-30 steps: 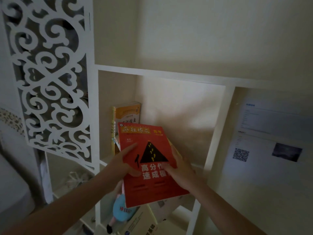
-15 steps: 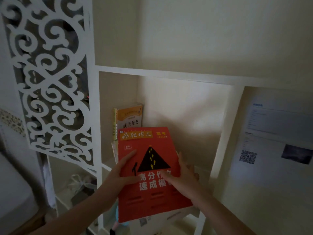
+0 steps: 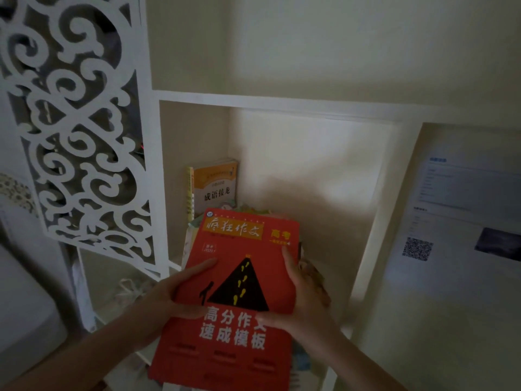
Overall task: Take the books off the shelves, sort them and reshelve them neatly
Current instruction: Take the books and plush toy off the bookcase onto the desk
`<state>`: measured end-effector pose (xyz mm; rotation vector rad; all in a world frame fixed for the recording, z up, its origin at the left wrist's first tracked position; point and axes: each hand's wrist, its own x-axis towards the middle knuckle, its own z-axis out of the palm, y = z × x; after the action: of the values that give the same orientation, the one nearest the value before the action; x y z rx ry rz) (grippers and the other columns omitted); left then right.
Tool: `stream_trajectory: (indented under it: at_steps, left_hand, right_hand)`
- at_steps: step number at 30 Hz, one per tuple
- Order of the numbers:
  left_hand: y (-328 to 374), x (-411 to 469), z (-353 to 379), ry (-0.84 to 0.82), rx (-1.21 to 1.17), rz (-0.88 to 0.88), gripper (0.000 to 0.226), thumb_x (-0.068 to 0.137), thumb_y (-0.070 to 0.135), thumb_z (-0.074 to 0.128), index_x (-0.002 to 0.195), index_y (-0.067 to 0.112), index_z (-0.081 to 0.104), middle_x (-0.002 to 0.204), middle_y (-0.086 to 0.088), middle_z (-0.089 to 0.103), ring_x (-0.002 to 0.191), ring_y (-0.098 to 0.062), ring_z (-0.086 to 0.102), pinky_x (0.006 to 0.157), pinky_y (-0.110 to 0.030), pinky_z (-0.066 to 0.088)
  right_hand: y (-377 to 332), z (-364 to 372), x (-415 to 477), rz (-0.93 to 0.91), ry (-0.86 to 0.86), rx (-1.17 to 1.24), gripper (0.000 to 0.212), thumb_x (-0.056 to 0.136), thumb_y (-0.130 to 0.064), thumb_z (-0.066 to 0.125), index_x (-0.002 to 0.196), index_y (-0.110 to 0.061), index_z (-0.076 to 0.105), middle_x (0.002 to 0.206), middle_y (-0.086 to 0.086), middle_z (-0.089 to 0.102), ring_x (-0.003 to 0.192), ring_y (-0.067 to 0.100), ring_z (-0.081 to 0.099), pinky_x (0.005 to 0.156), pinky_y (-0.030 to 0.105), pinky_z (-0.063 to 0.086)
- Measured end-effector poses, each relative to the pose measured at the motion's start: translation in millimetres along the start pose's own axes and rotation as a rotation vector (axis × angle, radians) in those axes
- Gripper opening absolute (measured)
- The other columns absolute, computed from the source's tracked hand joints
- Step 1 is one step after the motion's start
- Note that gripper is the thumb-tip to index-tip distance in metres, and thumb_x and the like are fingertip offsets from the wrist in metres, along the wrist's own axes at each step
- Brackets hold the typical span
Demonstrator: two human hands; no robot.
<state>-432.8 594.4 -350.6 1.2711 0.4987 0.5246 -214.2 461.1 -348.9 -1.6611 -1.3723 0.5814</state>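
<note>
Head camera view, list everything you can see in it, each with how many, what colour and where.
red book: one, red with a black triangle, centre, in front of the open shelf compartment
orange-and-white book: one, upright at the compartment's back left
other books: count unclear, pale edges behind the red book
shelf unit: one, white, centre
scrollwork panel: one, white, left
printed sheet: one, white with a QR code, on the right
left hand: one, holds the red book's left edge
right hand: one, holds its right edge
</note>
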Motion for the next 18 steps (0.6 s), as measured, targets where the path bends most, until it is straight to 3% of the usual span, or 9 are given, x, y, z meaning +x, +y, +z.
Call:
stream_trajectory:
  at_steps: [1,2,5,15,18]
  left_hand:
    - [-3,-1,1,0.012,-0.028,-0.001,0.078,0.066,-0.018,0.068,0.12,0.038,0.062,0.128,-0.012,0.052,0.098,-0.045,0.063,0.076,-0.058,0.054]
    - [-5,-2,2,0.02,-0.049,-0.003,0.078,0.067,-0.019,0.065,0.12,0.038,0.062,0.126,-0.011,0.053,0.098,-0.044,0.064,0.074,-0.056,0.055]
    - [-8,-2,5,0.02,-0.072,0.007,0.078,0.067,-0.018,0.064,0.122,0.037,0.061,0.127,-0.01,0.054,0.099,-0.043,0.064,0.072,-0.053,0.056]
    - [-22,-6,7,-0.003,-0.08,0.001,0.082,0.067,-0.019,0.067,0.126,0.037,0.058,0.131,-0.012,0.052,0.101,-0.046,0.062,0.074,-0.056,0.055]
    - [-18,-8,12,0.01,-0.079,0.019,0.081,0.07,-0.022,0.06,0.124,0.037,0.058,0.125,-0.01,0.058,0.098,-0.044,0.064,0.071,-0.053,0.057]
  right_hand:
    - [3,3,0,-0.025,0.043,0.025,0.12,0.055,-0.048,0.084,0.132,-0.072,-0.005,0.137,-0.011,0.031,0.122,0.008,0.044,0.098,0.041,0.048]
    - [5,5,0,-0.046,0.067,0.052,0.116,0.057,-0.045,0.084,0.131,-0.073,0.0,0.135,-0.012,0.032,0.12,0.008,0.047,0.094,0.038,0.05]
    - [8,7,-4,-0.098,0.058,0.159,0.104,0.07,-0.027,0.083,0.132,-0.071,0.011,0.132,-0.016,0.031,0.112,0.0,0.052,0.078,0.019,0.054]
    - [14,8,-20,-0.091,-0.014,0.297,0.087,0.076,-0.015,0.079,0.129,-0.067,0.034,0.136,-0.01,0.024,0.119,0.002,0.045,0.079,0.019,0.054]
    - [8,5,-22,-0.109,-0.027,0.349,0.084,0.076,-0.007,0.077,0.129,-0.061,0.04,0.137,-0.006,0.028,0.117,0.009,0.052,0.081,0.03,0.057]
